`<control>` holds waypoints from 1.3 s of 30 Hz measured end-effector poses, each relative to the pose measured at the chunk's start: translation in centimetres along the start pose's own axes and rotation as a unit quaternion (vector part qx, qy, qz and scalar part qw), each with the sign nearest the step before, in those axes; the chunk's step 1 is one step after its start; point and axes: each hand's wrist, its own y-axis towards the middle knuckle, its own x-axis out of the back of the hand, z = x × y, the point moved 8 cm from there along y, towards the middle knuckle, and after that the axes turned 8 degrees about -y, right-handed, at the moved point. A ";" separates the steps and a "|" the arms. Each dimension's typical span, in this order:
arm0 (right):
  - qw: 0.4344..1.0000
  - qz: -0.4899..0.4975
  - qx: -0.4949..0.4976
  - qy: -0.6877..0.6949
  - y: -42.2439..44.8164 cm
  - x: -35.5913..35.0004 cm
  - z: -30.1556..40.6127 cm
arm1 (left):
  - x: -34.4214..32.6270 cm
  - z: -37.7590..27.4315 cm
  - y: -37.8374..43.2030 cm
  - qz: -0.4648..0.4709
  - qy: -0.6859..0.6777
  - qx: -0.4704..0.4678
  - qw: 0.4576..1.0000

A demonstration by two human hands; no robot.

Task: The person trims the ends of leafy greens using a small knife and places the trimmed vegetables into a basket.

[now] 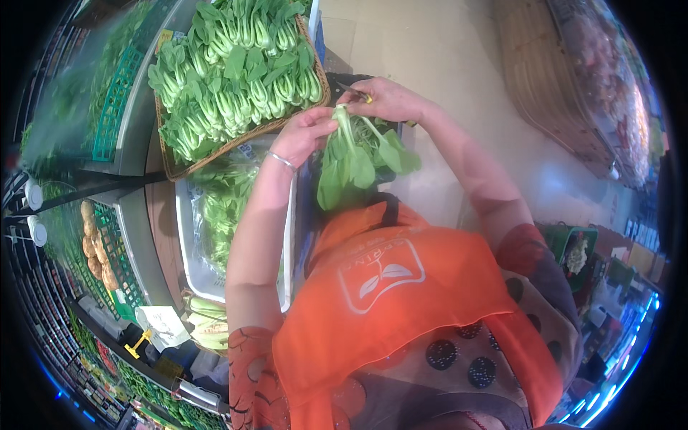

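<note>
My left hand (pixel 307 133) grips a leafy bok choy (pixel 349 150) near its pale root end, which points away from me while the leaves hang towards my orange apron. A small knife (pixel 352 90) is held in my right hand (pixel 384 99), whose fingers are also at the root end; one stalk leans off to the right beneath them. Just left of both hands, a wicker tray (pixel 231 144) carries rows of stacked bok choy (pixel 252 70).
Below the tray stands a white plastic crate (pixel 185 252) with bagged greens. Corn in husks (pixel 207 322) lies near its lower end. Shelves with green baskets (pixel 115 102) line the left. At the upper right is a wooden display stand (pixel 543 80); a green bin (pixel 586 258) is at right.
</note>
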 end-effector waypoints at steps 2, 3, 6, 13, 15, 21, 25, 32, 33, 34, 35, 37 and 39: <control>1.000 0.006 0.004 -0.024 -0.1 -0.2 0.2 | 0.1 0.5 -0.1 0.023 -0.001 0.012 1.000; 1.000 0.004 -0.004 -0.015 -0.2 -0.1 0.0 | 0.0 0.4 -0.2 0.026 -0.003 0.016 1.000; 0.999 -0.026 -0.015 -0.041 -0.4 -0.2 -1.2 | 0.1 0.2 -0.6 0.016 -0.007 0.010 1.000; 0.986 -0.019 -0.049 0.155 -1.2 -2.4 -2.7 | 1.9 -0.5 -0.4 -0.118 0.000 -0.052 0.992; 0.961 0.040 -0.060 0.267 -1.6 -4.2 -1.6 | 1.9 -0.5 -0.3 -0.120 -0.035 -0.051 0.991; 0.933 0.050 -0.078 0.347 -2.3 -5.4 -1.3 | 1.1 -0.7 -0.6 -0.035 -0.114 -0.021 0.993; 0.950 0.115 -0.087 0.277 -2.3 -7.0 -3.4 | 0.3 -1.6 -1.0 0.043 -0.152 -0.040 0.987; 0.961 0.073 -0.142 -0.227 -4.4 -6.7 -9.9 | 3.6 -4.1 -3.1 -0.151 -0.013 -0.179 0.972; 0.977 0.047 -0.178 -0.106 -4.4 -6.4 -9.6 | 3.9 -4.7 -3.5 -0.189 0.062 -0.204 0.959; 0.977 0.021 -0.213 0.018 -4.6 -6.0 -8.9 | 2.9 -5.5 -4.1 -0.200 0.108 -0.261 0.938; 0.959 -0.004 -0.243 0.142 -4.6 -5.6 -8.3 | 1.9 -5.9 -4.6 -0.206 0.192 -0.307 0.909; 0.908 0.014 -0.216 0.358 -3.7 -5.9 -6.1 | -0.9 -6.3 -5.7 -0.206 0.353 -0.386 0.827; 0.859 0.023 -0.186 0.477 -2.8 -5.9 -3.7 | -5.0 -5.7 -8.0 -0.192 0.554 -0.489 0.646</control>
